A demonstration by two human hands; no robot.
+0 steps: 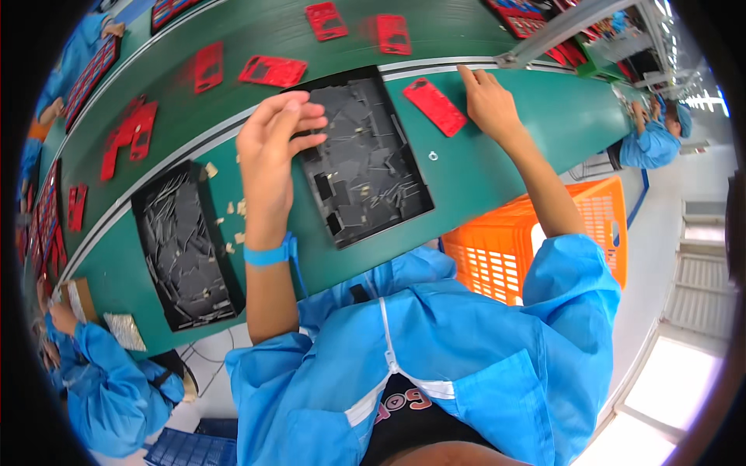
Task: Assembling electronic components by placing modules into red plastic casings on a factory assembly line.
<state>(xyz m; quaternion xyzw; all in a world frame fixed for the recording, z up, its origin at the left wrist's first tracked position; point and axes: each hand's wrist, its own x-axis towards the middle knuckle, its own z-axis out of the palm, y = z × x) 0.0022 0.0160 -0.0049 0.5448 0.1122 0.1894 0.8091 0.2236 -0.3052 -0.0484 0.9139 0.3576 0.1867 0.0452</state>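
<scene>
My left hand point(276, 147), with a blue band round its wrist, hovers over the left edge of a black tray point(406, 147). Its fingers are apart and no object shows in them. Small dark grey flat pieces and a few pale bits lie in that tray. To its right, a red phone-shaped frame point(435, 107) rests at a slant on the green table. Just right of this frame is my right hand point(491, 105), index finger stretched toward the metal rail and nothing visible in it; its thumb is hidden. A small pale ring point(434, 156) lies nearer to me.
A second black tray point(140, 203) of grey pieces stands at left, with tan bits point(240, 208) beside it. Beyond the rail, red frames point(273, 71) lie on a green belt point(350, 48). An orange crate point(497, 256) stands at right; co-workers sit on both sides.
</scene>
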